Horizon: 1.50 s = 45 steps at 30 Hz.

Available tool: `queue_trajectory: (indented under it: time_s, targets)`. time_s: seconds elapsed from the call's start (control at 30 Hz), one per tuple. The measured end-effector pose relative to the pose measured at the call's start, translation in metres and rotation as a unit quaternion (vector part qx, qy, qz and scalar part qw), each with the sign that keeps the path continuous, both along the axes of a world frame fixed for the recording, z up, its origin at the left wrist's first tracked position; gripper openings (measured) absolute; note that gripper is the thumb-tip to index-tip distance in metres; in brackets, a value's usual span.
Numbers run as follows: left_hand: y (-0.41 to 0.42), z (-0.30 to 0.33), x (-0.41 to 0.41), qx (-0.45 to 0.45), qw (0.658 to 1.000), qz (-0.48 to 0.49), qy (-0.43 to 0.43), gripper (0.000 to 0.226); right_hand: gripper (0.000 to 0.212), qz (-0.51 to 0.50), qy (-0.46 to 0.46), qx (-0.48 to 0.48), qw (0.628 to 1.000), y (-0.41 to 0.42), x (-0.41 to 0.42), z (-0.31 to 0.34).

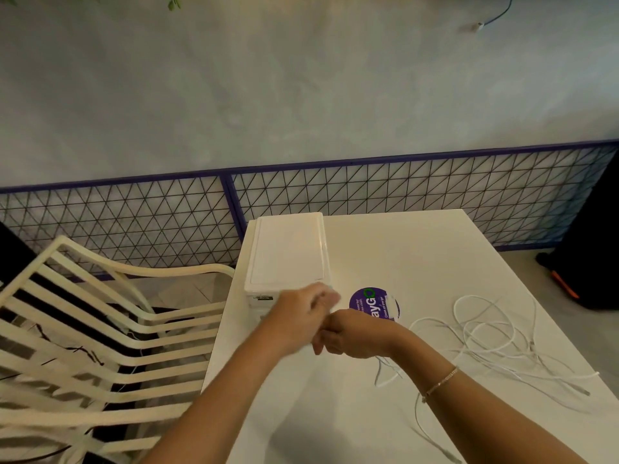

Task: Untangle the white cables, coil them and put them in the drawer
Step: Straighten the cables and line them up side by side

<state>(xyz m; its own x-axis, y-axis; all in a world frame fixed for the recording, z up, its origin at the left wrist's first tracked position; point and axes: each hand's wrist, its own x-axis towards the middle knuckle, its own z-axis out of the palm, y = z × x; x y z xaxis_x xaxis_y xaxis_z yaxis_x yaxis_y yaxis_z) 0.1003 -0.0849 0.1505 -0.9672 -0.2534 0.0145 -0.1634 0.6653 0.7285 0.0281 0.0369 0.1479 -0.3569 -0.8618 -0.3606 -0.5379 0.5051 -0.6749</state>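
Note:
A loose tangle of white cables [495, 336] lies on the right part of the white table [418, 249]. A white drawer unit [288, 252] stands at the table's far left corner; my arms hide its front below the top label. My right hand [351, 336] is curled into a fist in front of the unit, and a cable strand [382, 373] trails out from under its wrist toward the tangle. My left hand [301, 316] sits just left of it, touching it, with its fingers blurred by motion near the unit's front. Its grip is unclear.
A round purple sticker [373, 303] is on the table beside my hands. A cream slatted chair [100, 329] stands close to the table's left edge. Behind the table runs a purple-framed wire fence [368, 185]. A dark object with an orange stripe [589, 262] stands at the right.

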Motion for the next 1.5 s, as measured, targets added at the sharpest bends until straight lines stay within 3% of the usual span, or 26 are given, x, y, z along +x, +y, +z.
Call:
queue_trajectory:
  time_s: [0.17, 0.23, 0.33, 0.5, 0.73, 0.83, 0.93, 1.07, 1.13, 1.2, 1.27, 1.43, 1.5]
  targets:
    - [0.021, -0.027, -0.008, 0.055, 0.986, 0.007, -0.158, 0.054, 0.034, -0.010, 0.009, 0.013, 1.000, 0.011, -0.011, -0.009]
    - [0.024, -0.035, -0.014, 0.049, 0.985, 0.005, -0.165, 0.056, 0.035, -0.026, -0.041, 0.018, 0.999, 0.019, -0.017, -0.017]
    - [0.026, -0.044, -0.023, -0.002, 0.987, 0.004, -0.161, 0.056, 0.006, -0.076, -0.184, -0.008, 0.980, 0.034, -0.032, -0.024]
    - [0.029, -0.058, -0.027, -0.084, 0.981, -0.023, -0.171, 0.052, 0.017, -0.077, -0.252, 0.053, 0.963, 0.078, -0.066, -0.034]
    - [0.017, -0.091, -0.008, -0.088, 0.975, 0.023, -0.201, 0.047, 0.027, -0.032, -0.074, 0.279, 0.957, 0.163, -0.132, -0.041]
    - [0.018, -0.095, -0.006, -0.099, 0.973, 0.040, -0.203, 0.045, 0.024, -0.018, 0.057, 0.393, 0.917, 0.191, -0.157, -0.041]
    - [0.017, -0.095, -0.003, -0.107, 0.971, 0.066, -0.203, 0.048, 0.018, -0.047, 0.248, 0.437, 0.863, 0.213, -0.175, -0.053]
    - [0.021, -0.100, -0.003, -0.100, 0.968, 0.075, -0.218, 0.048, 0.037, -0.089, 0.266, 0.469, 0.837, 0.210, -0.163, -0.077]
    - [0.031, -0.099, -0.008, -0.104, 0.967, 0.061, -0.226, 0.047, 0.047, -0.065, 0.265, 0.407, 0.872, 0.182, -0.142, -0.084]
    - [0.041, -0.098, -0.014, -0.111, 0.965, 0.047, -0.233, 0.048, 0.051, -0.049, 0.218, 0.245, 0.943, 0.143, -0.115, -0.084]
    - [0.049, -0.098, -0.019, -0.111, 0.966, 0.044, -0.231, 0.047, 0.043, -0.038, 0.135, 0.102, 0.985, 0.105, -0.082, -0.081]
    - [0.051, -0.095, -0.020, -0.098, 0.973, 0.035, -0.207, 0.032, 0.042, -0.043, -0.090, 0.009, 0.995, 0.057, -0.029, -0.089]
    - [0.046, -0.095, -0.016, -0.043, 0.977, 0.038, -0.207, 0.034, 0.039, -0.062, -0.159, 0.011, 0.985, 0.053, -0.030, -0.093]
